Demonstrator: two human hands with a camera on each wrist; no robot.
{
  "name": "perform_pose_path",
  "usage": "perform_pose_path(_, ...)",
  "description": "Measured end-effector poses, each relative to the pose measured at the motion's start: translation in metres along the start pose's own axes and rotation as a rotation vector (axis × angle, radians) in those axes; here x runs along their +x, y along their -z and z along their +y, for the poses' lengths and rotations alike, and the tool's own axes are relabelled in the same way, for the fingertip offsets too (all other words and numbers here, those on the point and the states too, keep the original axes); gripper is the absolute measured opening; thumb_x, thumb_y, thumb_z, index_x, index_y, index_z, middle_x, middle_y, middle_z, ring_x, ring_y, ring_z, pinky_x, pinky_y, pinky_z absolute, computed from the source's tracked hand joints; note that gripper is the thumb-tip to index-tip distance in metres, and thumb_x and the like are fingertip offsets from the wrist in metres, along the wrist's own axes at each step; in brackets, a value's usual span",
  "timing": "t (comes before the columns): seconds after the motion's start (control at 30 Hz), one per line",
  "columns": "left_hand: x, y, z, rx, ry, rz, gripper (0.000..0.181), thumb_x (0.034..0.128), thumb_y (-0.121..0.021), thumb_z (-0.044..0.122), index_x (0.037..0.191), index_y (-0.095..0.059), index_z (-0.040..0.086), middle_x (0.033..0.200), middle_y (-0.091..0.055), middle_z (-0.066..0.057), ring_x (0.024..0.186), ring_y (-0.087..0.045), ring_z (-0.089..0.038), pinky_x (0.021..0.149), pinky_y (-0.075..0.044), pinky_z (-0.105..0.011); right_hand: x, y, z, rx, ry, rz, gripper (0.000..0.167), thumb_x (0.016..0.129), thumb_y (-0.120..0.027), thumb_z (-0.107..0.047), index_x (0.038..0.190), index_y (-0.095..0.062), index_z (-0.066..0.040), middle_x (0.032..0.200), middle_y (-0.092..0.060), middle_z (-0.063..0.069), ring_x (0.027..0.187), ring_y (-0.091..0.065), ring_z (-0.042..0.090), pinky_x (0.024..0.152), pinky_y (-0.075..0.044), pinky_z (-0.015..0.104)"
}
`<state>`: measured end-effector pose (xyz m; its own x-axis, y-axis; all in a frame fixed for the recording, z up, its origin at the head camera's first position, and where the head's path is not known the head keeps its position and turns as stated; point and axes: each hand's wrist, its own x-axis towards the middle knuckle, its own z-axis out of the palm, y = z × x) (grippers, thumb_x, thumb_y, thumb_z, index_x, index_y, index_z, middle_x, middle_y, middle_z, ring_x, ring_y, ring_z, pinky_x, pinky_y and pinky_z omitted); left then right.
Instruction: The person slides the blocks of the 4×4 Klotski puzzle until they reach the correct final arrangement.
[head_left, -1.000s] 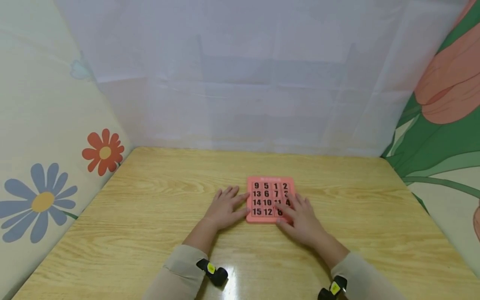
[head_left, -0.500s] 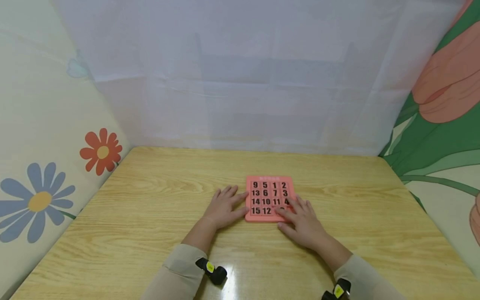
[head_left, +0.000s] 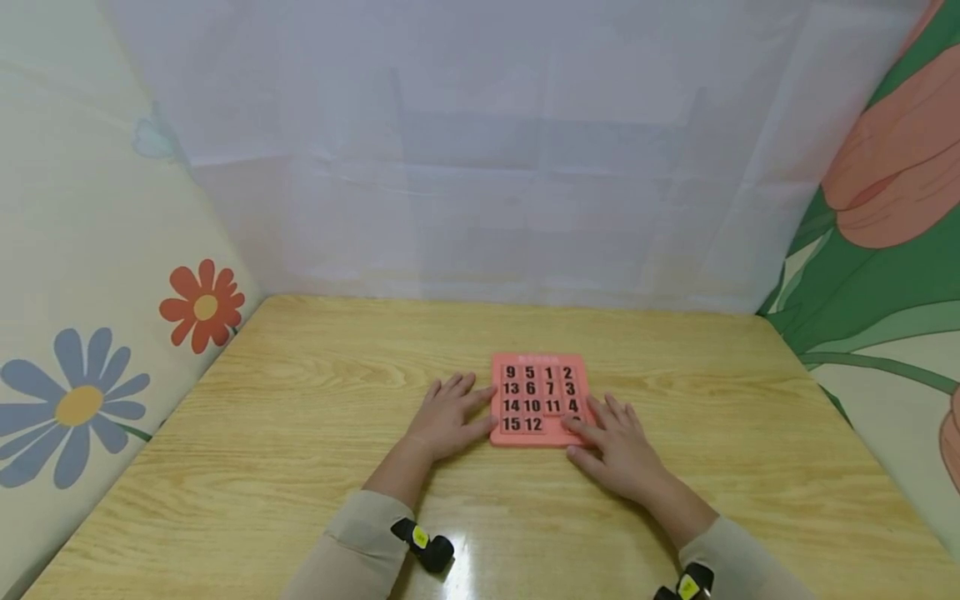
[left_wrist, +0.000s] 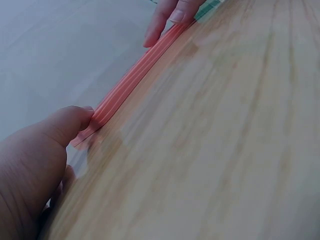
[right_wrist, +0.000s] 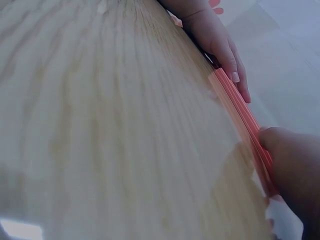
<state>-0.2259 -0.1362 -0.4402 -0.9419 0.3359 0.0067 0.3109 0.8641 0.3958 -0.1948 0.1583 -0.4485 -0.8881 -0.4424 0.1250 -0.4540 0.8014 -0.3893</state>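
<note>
A pink number slide puzzle (head_left: pixel 537 358) lies flat on the wooden table, its tiles bearing black numbers. The bottom row reads 15, 12, a gap in the third column, then a tile at the right, mostly covered by a finger. My left hand (head_left: pixel 447 421) touches the puzzle's left edge with thumb and fingertips, fingers spread and fairly straight. My right hand (head_left: pixel 618 450) has its index fingertip on the bottom-right tile (head_left: pixel 577 418); its thumb is near the front right corner. In the left wrist view, the puzzle's ridged side (left_wrist: pixel 132 80) runs between both hands.
The wood-grain table (head_left: pixel 300 400) extends around the puzzle. A white sheet (head_left: pixel 480 208) hangs behind it, and flower-printed panels (head_left: pixel 82 250) stand at the sides. Each wrist wears a black strap-on camera (head_left: pixel 431 550).
The tile marked 8 has slid right along the bottom row, moved by my right index finger, leaving the third column bare. My right hand shifted right; my left hand stayed put.
</note>
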Motion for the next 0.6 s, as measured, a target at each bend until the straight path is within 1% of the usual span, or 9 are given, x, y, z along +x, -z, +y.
perform_pose_path(0.17,-0.001,-0.001,-0.002,0.000,0.001,0.004,0.059,0.0958,-0.051,0.054,0.148,-0.045,0.027,0.161,-0.029,-0.013,0.152,-0.018,-0.035,0.124,-0.007,-0.056,0.006,-0.002,-0.010,0.016,0.021,0.003,0.049,0.095,-0.058,-0.043,0.140,-0.056,-0.024,0.158,-0.032,0.020,0.148,-0.017,0.046,0.120,-0.009,0.064)
perform_pose_path(0.37,0.000,-0.003,-0.003,0.005,0.001,0.005,0.059,0.0961,-0.050,0.054,0.148,-0.044,0.027,0.161,-0.028,-0.013,0.152,-0.018,-0.034,0.124,-0.007,-0.055,0.018,-0.009,-0.030,-0.004,0.054,-0.040,0.050,0.096,-0.055,-0.048,0.142,-0.053,-0.028,0.159,-0.030,0.017,0.150,-0.015,0.043,0.121,-0.008,0.063)
perform_pose_path(0.5,0.000,-0.002,-0.002,0.004,0.004,0.001,0.059,0.0962,-0.050,0.054,0.148,-0.044,0.028,0.161,-0.028,-0.012,0.152,-0.017,-0.034,0.125,-0.006,-0.054,0.023,-0.012,-0.038,-0.008,0.047,-0.072,0.050,0.097,-0.052,-0.051,0.143,-0.051,-0.032,0.163,-0.024,0.012,0.152,-0.009,0.038,0.122,-0.004,0.060)
perform_pose_path(0.6,0.000,-0.002,-0.002,-0.004,0.003,0.005,0.058,0.0963,-0.050,0.054,0.148,-0.045,0.027,0.161,-0.029,-0.013,0.152,-0.018,-0.034,0.124,-0.006,-0.055,0.024,-0.013,-0.039,-0.015,0.034,-0.084,0.049,0.097,-0.051,-0.052,0.143,-0.050,-0.035,0.164,-0.022,0.009,0.153,-0.007,0.036,0.123,-0.002,0.059)
